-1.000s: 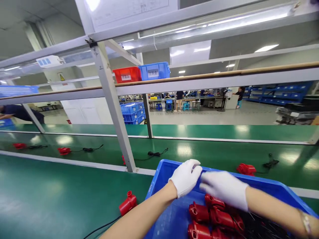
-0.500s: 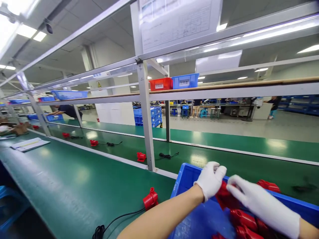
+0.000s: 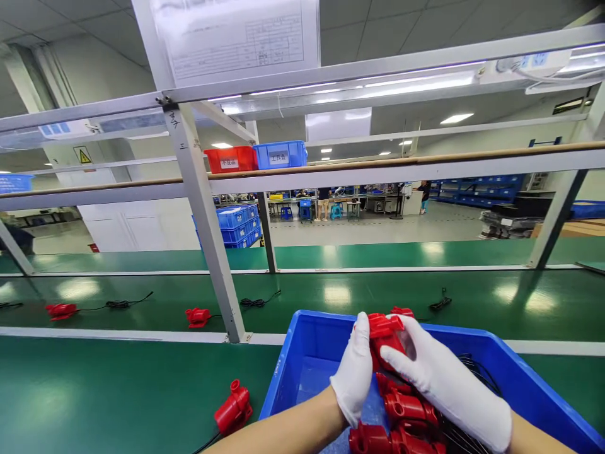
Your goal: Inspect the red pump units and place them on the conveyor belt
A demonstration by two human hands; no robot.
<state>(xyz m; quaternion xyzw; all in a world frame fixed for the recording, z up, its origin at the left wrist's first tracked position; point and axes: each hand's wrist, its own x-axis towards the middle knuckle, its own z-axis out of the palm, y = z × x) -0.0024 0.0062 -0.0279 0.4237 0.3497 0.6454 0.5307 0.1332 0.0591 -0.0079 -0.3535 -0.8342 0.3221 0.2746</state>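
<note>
While the gloved left hand (image 3: 354,369) presses its fingers along one side, the right hand (image 3: 425,356) curves thumb and fingers around the other, and between them they hold a red part (image 3: 384,333) over the blue bin (image 3: 314,331), near its far wall. It's glossy, chunky and bright, rimmed at the top, with similar pieces (image 3: 409,408) lying below.
</note>
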